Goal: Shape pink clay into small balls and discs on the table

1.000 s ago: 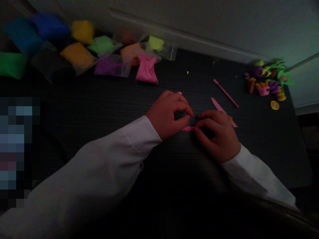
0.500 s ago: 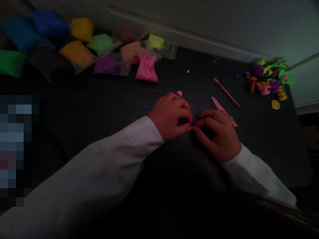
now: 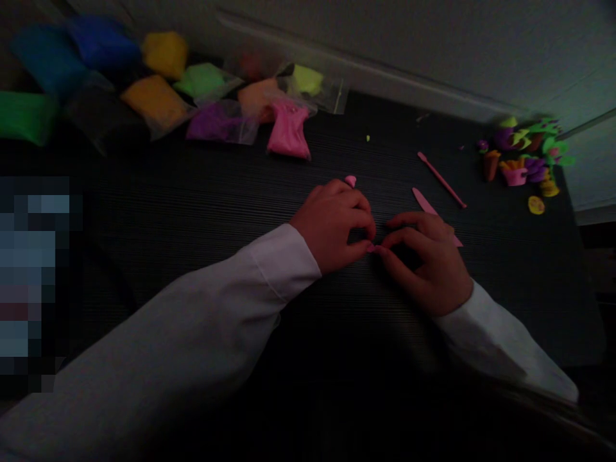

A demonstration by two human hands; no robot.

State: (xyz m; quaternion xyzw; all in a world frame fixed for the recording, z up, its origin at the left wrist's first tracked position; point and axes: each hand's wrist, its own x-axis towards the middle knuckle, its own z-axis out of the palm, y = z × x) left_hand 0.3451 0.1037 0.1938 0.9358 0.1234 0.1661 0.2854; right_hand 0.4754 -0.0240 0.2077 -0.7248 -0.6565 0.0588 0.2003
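Note:
Between my hands is a small strip of pink modelling clay (image 3: 374, 248), pinched at both ends just above the dark table. My left hand (image 3: 334, 224) closes thumb and forefinger on its left end. The right end sits between the thumb and forefinger of my right hand (image 3: 428, 260), whose other fingers curl over the table. Just beyond my left knuckles lies another small pink clay lump (image 3: 351, 180). Partly covered by my right hand, a pink plastic clay knife (image 3: 423, 201) rests on the table. Behind it lies a thin pink modelling tool (image 3: 441, 179).
Bags of coloured clay, among them a pink one (image 3: 290, 131) and a purple one (image 3: 214, 123), line the back left. Several small finished clay figures cluster at the back right, near a yellow clay disc (image 3: 536, 205). A wall (image 3: 409, 45) bounds the table (image 3: 289, 340) behind.
The whole view has shifted slightly, so everything appears a little further right. Both hands keep their pinch on the pink clay, with hardly any visible movement.

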